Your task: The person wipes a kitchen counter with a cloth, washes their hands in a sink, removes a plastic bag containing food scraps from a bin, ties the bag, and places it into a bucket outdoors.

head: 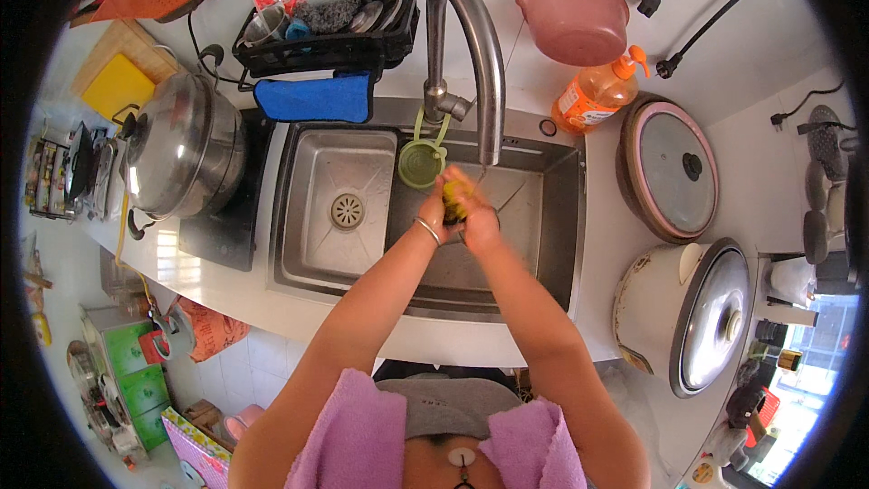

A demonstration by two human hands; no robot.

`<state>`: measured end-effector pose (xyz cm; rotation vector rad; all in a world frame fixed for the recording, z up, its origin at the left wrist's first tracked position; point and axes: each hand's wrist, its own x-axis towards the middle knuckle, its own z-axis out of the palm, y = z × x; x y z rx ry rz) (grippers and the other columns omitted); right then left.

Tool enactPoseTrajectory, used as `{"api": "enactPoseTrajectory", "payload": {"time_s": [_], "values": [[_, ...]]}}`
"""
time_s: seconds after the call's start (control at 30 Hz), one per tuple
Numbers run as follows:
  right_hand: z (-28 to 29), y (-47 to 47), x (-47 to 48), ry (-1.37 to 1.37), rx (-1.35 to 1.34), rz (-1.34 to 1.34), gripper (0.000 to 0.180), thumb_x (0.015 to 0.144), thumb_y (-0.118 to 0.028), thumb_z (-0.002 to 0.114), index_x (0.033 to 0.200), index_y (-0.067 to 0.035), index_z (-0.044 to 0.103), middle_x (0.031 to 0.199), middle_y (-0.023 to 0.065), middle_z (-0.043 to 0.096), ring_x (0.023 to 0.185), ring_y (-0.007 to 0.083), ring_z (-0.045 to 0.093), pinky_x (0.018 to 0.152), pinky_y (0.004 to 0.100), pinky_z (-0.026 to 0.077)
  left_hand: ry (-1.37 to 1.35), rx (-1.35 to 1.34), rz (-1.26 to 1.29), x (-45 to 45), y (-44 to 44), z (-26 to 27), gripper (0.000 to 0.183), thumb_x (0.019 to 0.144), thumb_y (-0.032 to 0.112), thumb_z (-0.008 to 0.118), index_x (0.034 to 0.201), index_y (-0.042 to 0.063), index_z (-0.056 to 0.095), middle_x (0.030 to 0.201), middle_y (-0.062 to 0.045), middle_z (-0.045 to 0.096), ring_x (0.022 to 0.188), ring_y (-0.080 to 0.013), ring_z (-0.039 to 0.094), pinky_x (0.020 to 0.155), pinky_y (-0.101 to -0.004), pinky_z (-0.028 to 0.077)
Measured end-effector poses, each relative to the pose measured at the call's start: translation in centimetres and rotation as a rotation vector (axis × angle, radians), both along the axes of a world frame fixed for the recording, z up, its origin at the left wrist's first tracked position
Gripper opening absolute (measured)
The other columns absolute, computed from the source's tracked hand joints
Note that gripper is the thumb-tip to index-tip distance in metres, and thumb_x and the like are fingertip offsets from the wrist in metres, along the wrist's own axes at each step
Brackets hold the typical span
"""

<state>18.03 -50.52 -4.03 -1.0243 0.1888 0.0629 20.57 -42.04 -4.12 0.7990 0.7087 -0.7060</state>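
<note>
Both hands are over the larger right basin of a stainless steel double sink [543, 217], close together beneath the curved faucet [490, 75]. My left hand [434, 210], with a silver bangle at the wrist, holds a yellow and dark object [457, 201] from the left side. Against its other side lies my right hand [479, 216], slightly blurred. What the object is cannot be told; fingers cover much of it. A thin stream of water seems to fall by the fingers. A green plastic strainer [421, 164] hangs from the faucet base just behind my left hand.
Left of the sink, a steel steamer pot [176, 142] stands at a black cooktop [227, 217]. A blue cloth [316, 98] hangs below a black rack [326, 51]. An orange soap bottle [590, 105], a lidded pan [669, 163] and a large white cooker [652, 305] line the right side.
</note>
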Motion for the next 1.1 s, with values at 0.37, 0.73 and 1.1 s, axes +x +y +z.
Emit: {"api": "enactPoseTrajectory", "payload": {"time_s": [0.37, 0.73, 1.1], "values": [[7.9, 2.8, -2.0, -0.078, -0.216, 0.073, 0.053, 0.088, -0.023, 0.045, 0.133, -0.002, 0.025, 0.136, 0.0172, 0.027, 0.128, 0.0229, 0.022, 0.102, 0.0315, 0.018, -0.402, -0.565, 0.187, 1.2, 0.5, -2.2, 0.040, 0.086, 0.042, 0.046, 0.110, 0.010, 0.049, 0.097, -0.001, 0.051, 0.089, -0.0126, 0.048, 0.077, -0.0277, 0.042], [5.5, 2.6, -0.6, 0.231, 0.146, -0.239, 0.032, 0.089, -0.033, 0.045, 0.100, -0.003, 0.051, 0.095, 0.0060, 0.055, 0.088, 0.0179, 0.052, 0.079, 0.0315, 0.043, -0.239, 0.168, 0.073, 1.4, -1.5, 4.6, 0.071, 0.077, 0.068, 0.036, 0.087, 0.001, 0.056, 0.071, -0.007, 0.057, 0.064, -0.0172, 0.053, 0.062, -0.0299, 0.044], [6.1, 0.2, 3.0, 0.375, 0.635, -0.155, 0.026, 0.091, -0.029, 0.038, 0.092, -0.006, 0.051, 0.086, 0.0063, 0.056, 0.078, 0.0211, 0.054, 0.071, 0.0367, 0.047, -1.276, 1.047, -0.347, 2.1, -0.9, 4.1, 0.054, 0.088, 0.039, 0.023, 0.066, 0.000, 0.053, 0.070, -0.023, 0.056, 0.070, -0.0400, 0.053, 0.065, -0.0438, 0.041]]}}
